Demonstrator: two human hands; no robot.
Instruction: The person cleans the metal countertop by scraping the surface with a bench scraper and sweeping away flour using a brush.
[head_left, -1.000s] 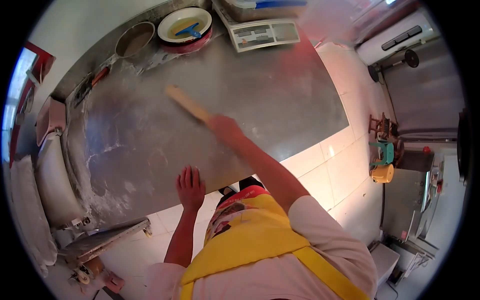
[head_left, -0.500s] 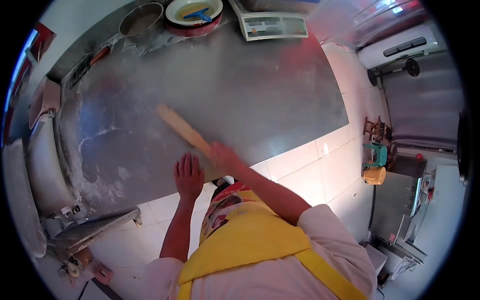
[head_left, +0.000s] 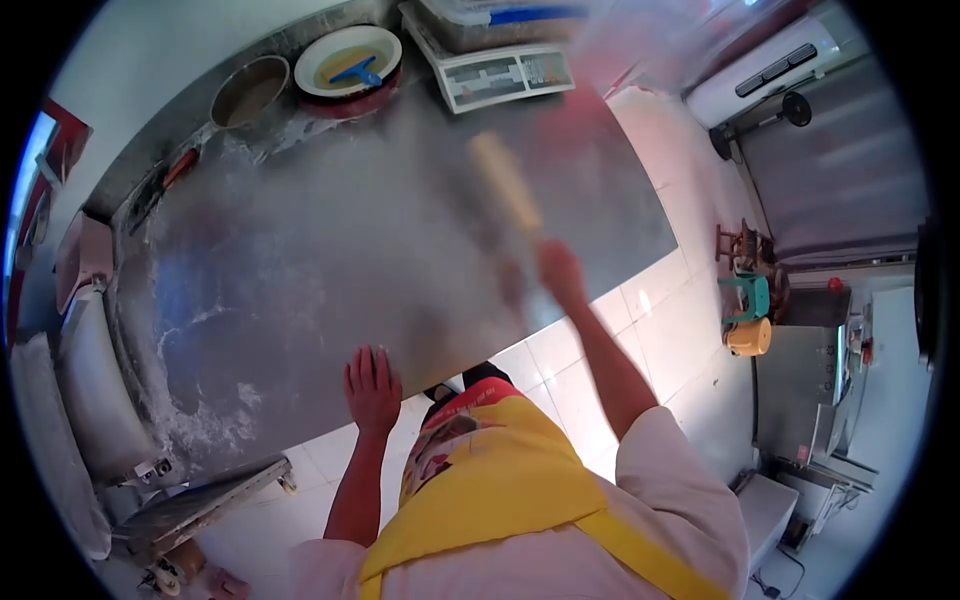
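Note:
My right hand is closed round the near end of a pale wooden brush or stick, blurred by motion, over the right part of the metal table. The far end of the wooden tool points up and left, below the white scale. My left hand lies flat at the table's near edge with its fingers stretched out, holding nothing. White powdery streaks mark the table's left side.
At the back stand a metal pot, a white bowl with a blue-handled tool, and a white scale bearing a container. A red-handled tool lies back left. Stools stand on the floor at right.
My right hand has swung the wooden tool to the right and farther from my body. My left hand stays at the near edge. The camera view has shifted slightly.

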